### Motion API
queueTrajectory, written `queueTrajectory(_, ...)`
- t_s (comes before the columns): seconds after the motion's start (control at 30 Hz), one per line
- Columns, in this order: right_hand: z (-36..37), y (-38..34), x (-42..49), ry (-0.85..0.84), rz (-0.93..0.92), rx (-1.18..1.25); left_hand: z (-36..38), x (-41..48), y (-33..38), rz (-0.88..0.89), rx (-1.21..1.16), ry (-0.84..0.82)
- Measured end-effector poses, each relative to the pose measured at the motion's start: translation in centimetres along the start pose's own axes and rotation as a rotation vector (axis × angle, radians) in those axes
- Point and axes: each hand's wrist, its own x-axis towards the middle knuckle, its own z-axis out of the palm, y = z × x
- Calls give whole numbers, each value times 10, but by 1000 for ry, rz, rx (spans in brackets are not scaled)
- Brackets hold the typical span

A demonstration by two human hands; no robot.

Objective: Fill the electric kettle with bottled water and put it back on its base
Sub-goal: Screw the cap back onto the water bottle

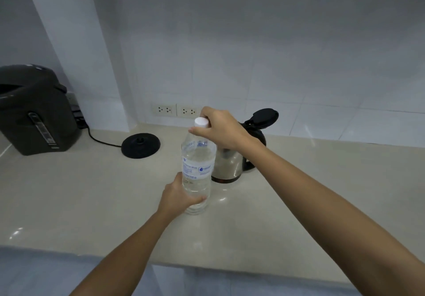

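A clear water bottle (197,169) with a white cap (201,122) stands upright on the beige counter (92,192). My left hand (178,195) grips its lower part. My right hand (220,128) is closed around the cap. Behind the bottle sits the steel electric kettle (232,164), its black lid (264,116) flipped open; my right hand and the bottle hide part of it. The kettle's round black base (140,145) lies on the counter to the left, apart from the kettle, with its cord running left.
A large dark hot-water dispenser (34,109) stands at the far left. Two wall sockets (176,110) sit low on the white tiled wall behind the bottle. The counter's front edge (207,265) runs across the bottom.
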Motion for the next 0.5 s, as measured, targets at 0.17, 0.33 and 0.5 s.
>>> queueTrajectory(0.17, -43, 49, -14, 96, 78, 128, 35, 4, 45, 89, 86, -61)
queueTrajectory(0.33, -118, 104, -32, 123, 127, 102, 111, 12, 112, 198, 9, -138)
queueTrajectory(0.5, -170, 164, -55, 162, 194, 24, 187, 24, 168, 188, -106, -197)
